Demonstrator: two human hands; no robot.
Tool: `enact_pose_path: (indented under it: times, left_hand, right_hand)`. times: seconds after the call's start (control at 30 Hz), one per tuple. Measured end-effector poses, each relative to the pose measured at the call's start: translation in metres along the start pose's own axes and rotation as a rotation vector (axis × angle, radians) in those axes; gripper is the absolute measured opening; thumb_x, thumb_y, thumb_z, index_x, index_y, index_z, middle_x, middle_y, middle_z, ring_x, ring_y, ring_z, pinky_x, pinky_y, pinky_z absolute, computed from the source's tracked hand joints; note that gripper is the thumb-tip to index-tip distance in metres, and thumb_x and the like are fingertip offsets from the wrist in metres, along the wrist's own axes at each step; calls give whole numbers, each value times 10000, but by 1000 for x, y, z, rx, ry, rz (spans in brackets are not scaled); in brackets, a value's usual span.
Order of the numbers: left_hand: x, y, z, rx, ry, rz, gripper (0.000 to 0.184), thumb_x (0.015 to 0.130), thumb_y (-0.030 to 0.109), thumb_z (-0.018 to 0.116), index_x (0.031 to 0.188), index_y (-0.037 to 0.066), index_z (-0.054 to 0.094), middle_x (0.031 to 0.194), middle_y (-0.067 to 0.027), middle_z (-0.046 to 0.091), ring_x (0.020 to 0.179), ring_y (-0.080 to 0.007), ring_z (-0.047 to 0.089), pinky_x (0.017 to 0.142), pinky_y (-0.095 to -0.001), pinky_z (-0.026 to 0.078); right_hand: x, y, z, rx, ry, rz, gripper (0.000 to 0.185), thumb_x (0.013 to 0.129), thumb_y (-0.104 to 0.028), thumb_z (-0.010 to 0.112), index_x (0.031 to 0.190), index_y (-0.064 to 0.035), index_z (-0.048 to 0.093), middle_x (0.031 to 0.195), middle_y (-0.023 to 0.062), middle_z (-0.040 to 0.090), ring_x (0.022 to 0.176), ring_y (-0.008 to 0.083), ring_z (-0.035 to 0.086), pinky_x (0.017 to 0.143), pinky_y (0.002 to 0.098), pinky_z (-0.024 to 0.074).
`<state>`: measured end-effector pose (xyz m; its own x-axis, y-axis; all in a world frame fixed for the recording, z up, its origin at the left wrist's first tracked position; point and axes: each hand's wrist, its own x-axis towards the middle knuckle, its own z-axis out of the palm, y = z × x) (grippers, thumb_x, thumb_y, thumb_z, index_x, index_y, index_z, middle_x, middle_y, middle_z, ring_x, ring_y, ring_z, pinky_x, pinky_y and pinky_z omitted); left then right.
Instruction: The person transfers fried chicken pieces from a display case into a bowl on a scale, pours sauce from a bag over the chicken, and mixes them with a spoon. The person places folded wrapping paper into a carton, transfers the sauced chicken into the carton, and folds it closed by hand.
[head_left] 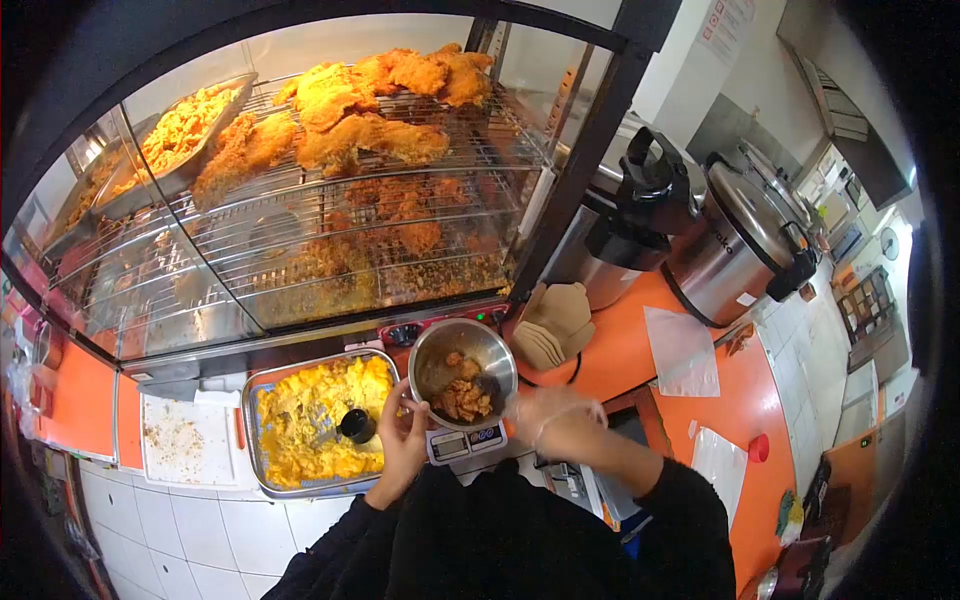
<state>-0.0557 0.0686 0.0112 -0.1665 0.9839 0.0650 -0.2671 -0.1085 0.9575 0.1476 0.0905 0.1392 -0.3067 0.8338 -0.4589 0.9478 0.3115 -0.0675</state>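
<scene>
A round metal bowl (pixel 432 362) with browned pieces of fried food (pixel 464 398) in it stands on or just above a small digital scale (pixel 466 443). My left hand (pixel 403 432) grips the bowl's rim at its lower left. Close to the bowl's right side, my right hand (pixel 562 420) is smeared by motion, so its fingers and anything in them cannot be made out. Left of the bowl lies a metal tray (pixel 252 440) of yellow scrambled-egg-like food (pixel 325 405), with a small black cup (pixel 356 426) sitting in it.
A heated glass case (pixel 300 190) with breaded fried cutlets (pixel 375 140) on racks rises in front. Folded cardboard boxes (pixel 553 325) lie right of the bowl. Large steel cookers (pixel 735 240) stand on the orange counter (pixel 625 345). A crumb-strewn white board (pixel 185 440) is at left.
</scene>
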Motion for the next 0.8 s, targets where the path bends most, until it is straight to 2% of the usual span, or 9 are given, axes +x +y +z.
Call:
enact_pose_path:
  times: [0.07, 0.17, 0.2, 0.4, 0.5, 0.6, 0.7, 0.8]
  left_hand:
    - [-4, -1, 2, 2, 6, -5, 415, 912, 19, 545, 1301, -20, 404, 842, -23, 491, 730, -121, 608, 648, -264, 556]
    - [-7, 5, 8, 9, 10, -16, 426, 911, 19, 550, 1307, -16, 399, 845, -26, 490, 734, -116, 601, 660, -256, 546]
    - [-7, 5, 9, 21, 2, -13, 428, 910, 18, 550, 1309, -15, 398, 844, -26, 489, 740, -115, 599, 665, -252, 541]
    - [-7, 4, 9, 52, -34, -21, 435, 910, 12, 548, 1318, -7, 397, 859, -22, 481, 770, -110, 595, 683, -242, 528]
    - [-6, 5, 8, 5, -8, -30, 433, 909, 11, 548, 1314, -6, 397, 872, -21, 481, 769, -113, 599, 669, -255, 544]
    - [-3, 0, 1, 5, 3, -20, 430, 907, 8, 545, 1310, -7, 394, 879, -19, 481, 745, -122, 608, 659, -274, 565]
    - [1, -5, -6, -5, 8, -43, 431, 909, 8, 541, 1311, -9, 388, 886, -19, 487, 730, -137, 619, 662, -289, 581]
    - [2, -9, -11, -64, 11, -78, 430, 913, 7, 534, 1316, -12, 383, 896, -19, 495, 737, -148, 630, 667, -291, 586]
  right_hand:
    - [-5, -3, 30, 160, -7, -117, 247, 903, -265, 477, 991, -86, 623, 947, 229, 633, 942, 358, 626, 747, 471, 505]
    - [-15, -21, 43, 546, 73, 57, 281, 916, -257, 460, 1087, -99, 616, 906, 160, 657, 831, 337, 644, 715, 411, 501]
    - [-10, -22, 59, 621, 124, 92, 334, 939, -324, 457, 1154, -109, 596, 979, 146, 658, 884, 338, 635, 766, 398, 485]
    - [3, -45, 58, 909, 244, 203, 343, 935, -337, 508, 1181, -116, 601, 1061, 137, 649, 1000, 269, 617, 861, 350, 463]
    - [20, -45, 73, 1073, 364, 130, 347, 942, -346, 514, 1183, -113, 608, 1074, 120, 648, 1011, 234, 613, 873, 318, 458]
    - [35, -37, 92, 1093, 354, 152, 365, 942, -370, 519, 1181, -112, 612, 1060, 103, 651, 994, 219, 615, 867, 300, 458]
    - [33, -20, 104, 1159, 365, 54, 365, 933, -385, 507, 1199, -151, 594, 1103, 131, 639, 1058, 262, 592, 894, 336, 439]
    - [16, -10, 83, 1010, 390, 121, 375, 928, -392, 500, 1217, -166, 577, 1052, 142, 653, 986, 297, 621, 836, 377, 471]
